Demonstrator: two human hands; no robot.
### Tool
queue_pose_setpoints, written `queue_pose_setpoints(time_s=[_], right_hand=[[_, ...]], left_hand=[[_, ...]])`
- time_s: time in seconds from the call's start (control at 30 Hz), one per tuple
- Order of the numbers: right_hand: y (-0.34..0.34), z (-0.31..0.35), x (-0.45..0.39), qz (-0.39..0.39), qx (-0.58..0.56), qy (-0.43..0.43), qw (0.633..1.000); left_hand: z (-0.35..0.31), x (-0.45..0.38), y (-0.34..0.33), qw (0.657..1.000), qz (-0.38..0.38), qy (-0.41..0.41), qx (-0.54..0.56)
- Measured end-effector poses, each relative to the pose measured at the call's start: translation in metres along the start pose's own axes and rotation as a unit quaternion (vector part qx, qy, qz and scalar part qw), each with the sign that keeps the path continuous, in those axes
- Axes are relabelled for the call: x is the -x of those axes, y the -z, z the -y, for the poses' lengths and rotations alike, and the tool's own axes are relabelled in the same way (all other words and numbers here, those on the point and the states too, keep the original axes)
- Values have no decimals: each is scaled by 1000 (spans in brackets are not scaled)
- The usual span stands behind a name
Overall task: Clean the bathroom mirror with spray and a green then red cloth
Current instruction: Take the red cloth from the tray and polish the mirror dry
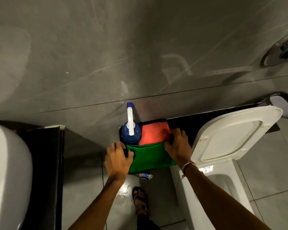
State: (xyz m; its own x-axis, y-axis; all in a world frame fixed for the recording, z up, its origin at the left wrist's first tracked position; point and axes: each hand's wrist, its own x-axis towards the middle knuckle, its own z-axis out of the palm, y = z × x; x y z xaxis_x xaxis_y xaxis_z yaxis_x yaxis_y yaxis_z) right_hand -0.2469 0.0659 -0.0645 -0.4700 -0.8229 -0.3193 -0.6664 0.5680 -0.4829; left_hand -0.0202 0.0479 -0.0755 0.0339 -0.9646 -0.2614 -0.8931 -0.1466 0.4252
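View: looking down from head height between a white basin at the left and a white toilet with its lid (236, 135) raised at the right.
Carrier: a flat black tray (156, 121), apparently held up in front of a glossy grey tiled wall, not set on any worktop.
Spray: a round blue plastic spray bottle with a white trigger head (131, 130) stood upright in the tray's far-left corner, its nozzle pointing away toward the wall.
Red cloth: a folded red-orange fabric cloth (154, 134) lay flat just right of the bottle, at the far side.
Green cloth: a folded green fabric cloth (150, 156) lay flat along the near edge, its long axis running left to right, touching the red one.
Left hand: the left hand (117, 157) sat at the green cloth's left end, fingers curled shut over the tray edge.
Right hand: the right hand (176, 144) sat at the right end, where the two cloths meet, fingers closed on that edge.
Key relation: the green cloth stretched directly between both hands, equally near each.
Hard to tell: whether the fingers pinched cloth, tray or both; the mirror was out of view; a small object (145, 176) below the tray was blurred.
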Motion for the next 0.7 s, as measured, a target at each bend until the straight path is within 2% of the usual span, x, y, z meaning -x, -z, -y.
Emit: queue_pose_setpoints(time_s=[0.1,0.17,0.3,0.43,0.5,0.6,0.7], right_hand=[[2,16,-17,-23,59,148,987],[4,28,-33,18,122,221,967],[-1,46,-57,124,280,233,923],[4,56,-60,109,338,240,903],[11,58,-55,119,325,234,909],[34,55,-44,174,242,190,935],[72,50,-31,141,119,191,964]], left_hand=[[20,-3,7,992,-45,-58,-107],[36,-8,14,985,-60,-69,-147],[58,-15,29,981,-68,-70,-169],[63,-13,51,979,-93,-79,-165],[60,-11,66,979,-114,-91,-144],[49,-9,91,973,-165,-123,-108],[36,-2,123,951,-232,-187,-81]])
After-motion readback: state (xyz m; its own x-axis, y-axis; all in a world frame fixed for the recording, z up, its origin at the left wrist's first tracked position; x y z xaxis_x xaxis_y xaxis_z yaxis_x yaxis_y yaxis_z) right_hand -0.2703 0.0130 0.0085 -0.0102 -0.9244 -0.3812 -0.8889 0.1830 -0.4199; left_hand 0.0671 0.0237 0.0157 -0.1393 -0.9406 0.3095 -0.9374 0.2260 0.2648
